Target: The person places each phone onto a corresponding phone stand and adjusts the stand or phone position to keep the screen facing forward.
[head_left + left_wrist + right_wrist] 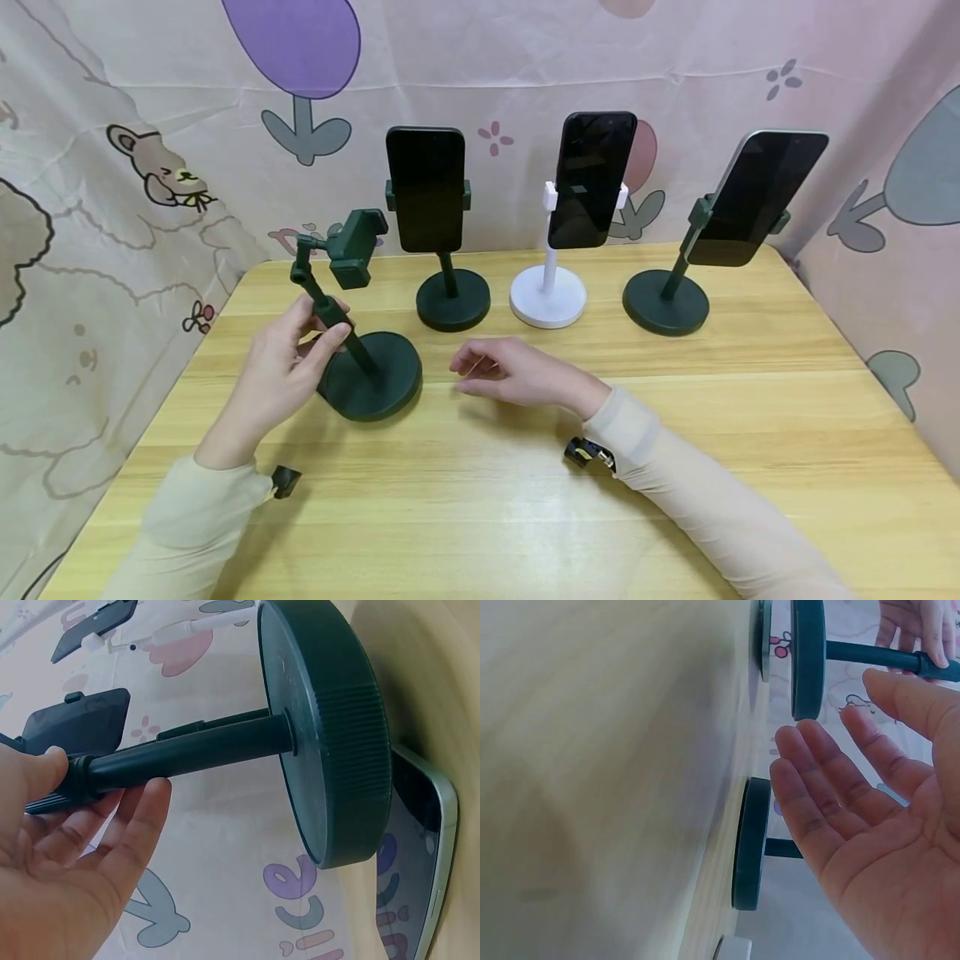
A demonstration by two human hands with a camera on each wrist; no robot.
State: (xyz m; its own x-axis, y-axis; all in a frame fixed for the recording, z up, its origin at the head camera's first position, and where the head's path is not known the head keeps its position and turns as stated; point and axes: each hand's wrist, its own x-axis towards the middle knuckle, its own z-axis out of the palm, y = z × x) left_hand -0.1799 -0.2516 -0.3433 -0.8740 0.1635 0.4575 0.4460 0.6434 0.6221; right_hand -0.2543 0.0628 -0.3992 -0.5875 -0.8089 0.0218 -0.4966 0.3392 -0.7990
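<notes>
My left hand [281, 358] grips the stem of a dark green phone stand [367, 379], thumb on one side and fingers on the other. The stand's holder [358, 248] at the top of its folding arm carries no phone. In the right wrist view, a gap shows between its round base [808, 660] and the phone below. That phone [424, 847] lies flat on the table, mostly hidden by the base in the head view. My right hand [525, 372] hovers over the table to the right of the stand, palm inward, fingers loosely bent and holding nothing.
Along the back stand a green stand [453, 300] with a black phone [427, 187], a white stand [547, 296] with a phone [592, 179], and another green stand [666, 302] with a tilted phone [757, 200]. Behind the wooden table [480, 508] hangs a printed cloth [465, 50].
</notes>
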